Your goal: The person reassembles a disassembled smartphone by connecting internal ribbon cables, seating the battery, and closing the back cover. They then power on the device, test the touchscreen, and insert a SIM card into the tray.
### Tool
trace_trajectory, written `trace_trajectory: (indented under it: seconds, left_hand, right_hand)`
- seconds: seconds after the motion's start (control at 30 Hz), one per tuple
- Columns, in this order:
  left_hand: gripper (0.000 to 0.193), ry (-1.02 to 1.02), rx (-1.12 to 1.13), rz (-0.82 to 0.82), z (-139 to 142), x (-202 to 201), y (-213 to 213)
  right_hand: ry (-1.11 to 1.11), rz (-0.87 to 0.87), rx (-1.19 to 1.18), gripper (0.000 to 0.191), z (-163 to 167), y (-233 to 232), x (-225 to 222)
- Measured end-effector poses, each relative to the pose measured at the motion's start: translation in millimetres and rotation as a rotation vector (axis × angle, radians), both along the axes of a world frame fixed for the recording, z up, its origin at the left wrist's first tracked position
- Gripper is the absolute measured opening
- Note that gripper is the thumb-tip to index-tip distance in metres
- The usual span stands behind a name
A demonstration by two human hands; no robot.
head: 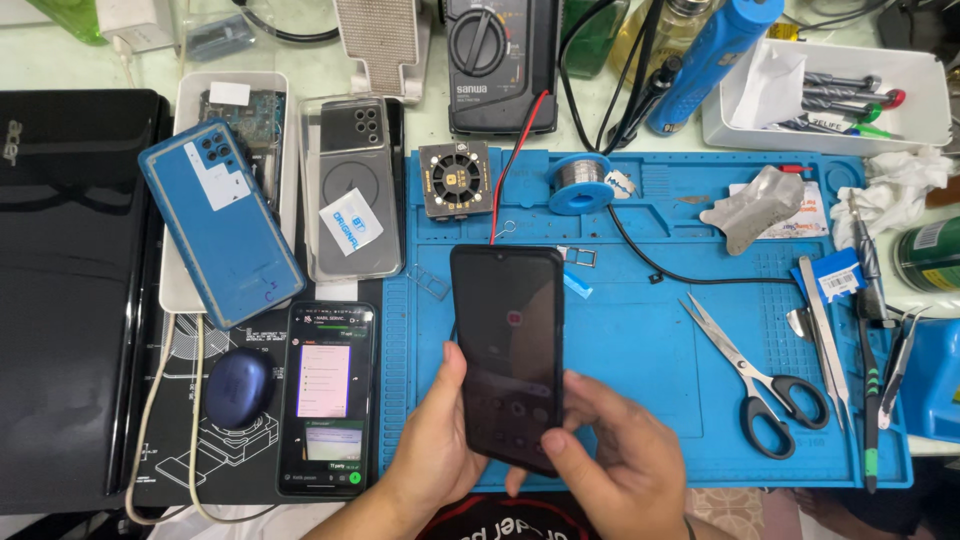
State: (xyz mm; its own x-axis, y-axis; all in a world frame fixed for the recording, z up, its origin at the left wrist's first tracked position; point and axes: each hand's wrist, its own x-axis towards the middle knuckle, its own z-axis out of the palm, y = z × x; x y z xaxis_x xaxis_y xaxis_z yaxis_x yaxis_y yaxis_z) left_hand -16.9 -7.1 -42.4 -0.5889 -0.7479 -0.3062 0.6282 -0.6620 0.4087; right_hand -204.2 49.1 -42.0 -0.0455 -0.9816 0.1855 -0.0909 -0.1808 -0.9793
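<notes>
Both hands grasp the dark phone [507,350], left hand [435,440] on its edge, right hand [610,460] with thumb on the screen, scissors [760,380] lying right of the grip.

1. Dark glass-fronted smartphone [507,355]: lower end covered by the left hand [435,450] and right hand [615,455]; screen content too dim to make out.
2. Both wrists cut off by the bottom edge.
3. Black laptop [70,300]: left side out of frame.
4. Green cylindrical can [930,255]: cut off at the right edge.
5. Blue plastic box [935,380]: partly out of frame, contents hidden.
6. Lit phone with chat screen [325,400]: text too small to read.
</notes>
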Motion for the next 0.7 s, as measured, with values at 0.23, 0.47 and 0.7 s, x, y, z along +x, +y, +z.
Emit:
trace_trajectory:
  seconds: [0.23,0.47,0.7]
  left_hand:
    - [0.063,-0.065,0.103,0.060,-2.9,3.0,2.2]
    - [0.058,-0.090,0.098,0.112,1.2,0.1,0.0]
    - [0.056,-0.065,0.059,0.117,1.3,0.1,0.2]
  right_hand:
    - [0.332,-0.094,-0.218,0.055,21.9,-3.1,16.5]
    - [0.316,-0.107,-0.274,0.053,33.1,-6.1,26.3]
    - [0.440,-0.021,-0.305,0.068,35.7,-15.3,21.1]
